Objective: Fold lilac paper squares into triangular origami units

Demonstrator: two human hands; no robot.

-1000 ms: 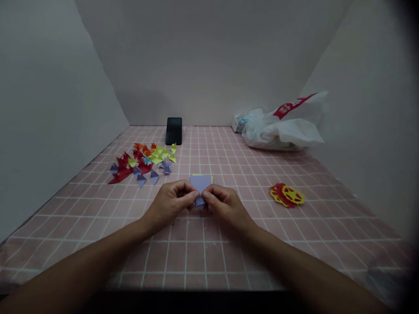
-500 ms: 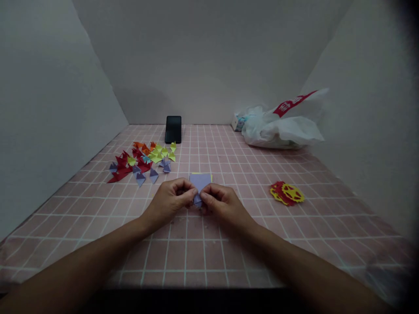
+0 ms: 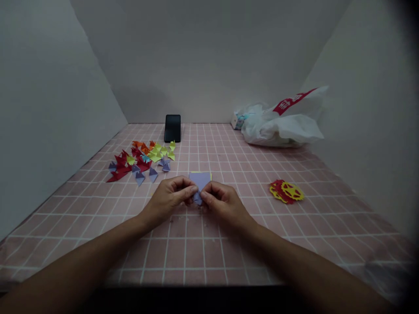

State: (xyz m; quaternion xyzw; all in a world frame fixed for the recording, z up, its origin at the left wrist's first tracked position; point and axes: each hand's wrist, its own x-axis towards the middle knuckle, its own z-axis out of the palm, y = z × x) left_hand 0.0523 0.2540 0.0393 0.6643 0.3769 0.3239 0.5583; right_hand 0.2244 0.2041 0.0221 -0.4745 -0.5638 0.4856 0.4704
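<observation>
Between my fingertips is a small folded piece of purple origami paper (image 3: 197,199), partly covered by the fingers. My left hand (image 3: 175,194) pinches its left side with thumb and forefinger. On the opposite side, my right hand (image 3: 222,199) is closed on it in a similar pinch. Just behind the fingers lies a stack of square paper sheets (image 3: 200,178), purple on top with a yellow edge showing beneath. Folded paper pieces (image 3: 140,161) in red, orange, yellow, blue and purple are spread on the table to the left.
A black phone (image 3: 172,128) leans upright near the back wall. At the back right, a white plastic bag (image 3: 283,128) sits against a small box (image 3: 236,121). Red and yellow cut-out discs (image 3: 287,192) lie on the pink checked tablecloth (image 3: 235,248) at right.
My hands stay in the same place with the purple paper between them. The left fingers have shifted slightly on it, and the whole view has moved a little.
</observation>
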